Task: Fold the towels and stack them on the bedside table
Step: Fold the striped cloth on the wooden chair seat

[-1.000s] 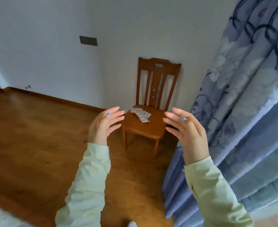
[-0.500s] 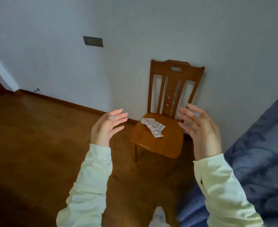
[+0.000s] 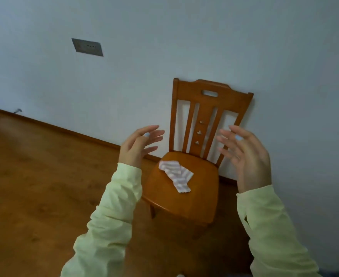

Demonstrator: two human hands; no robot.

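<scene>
A small pink-and-white striped towel (image 3: 176, 175) lies crumpled on the seat of a wooden chair (image 3: 200, 198) that stands against the white wall. My left hand (image 3: 137, 145) hovers in the air to the left of the chair back, fingers spread and holding nothing. My right hand (image 3: 246, 156) hovers to the right of the chair back, fingers also spread and empty. Both hands are above and apart from the towel. Pale green sleeves cover both arms. No bedside table is in view.
Brown wooden floor (image 3: 34, 186) spreads out to the left of the chair. A wooden skirting board (image 3: 68, 130) runs along the wall's foot. A grey wall plate (image 3: 87, 47) sits high on the wall at the left.
The view has swung away from the blue flowered fabric on the right, which is now out of sight. The chair and towel are closer and more central. Both hands stay raised and empty.
</scene>
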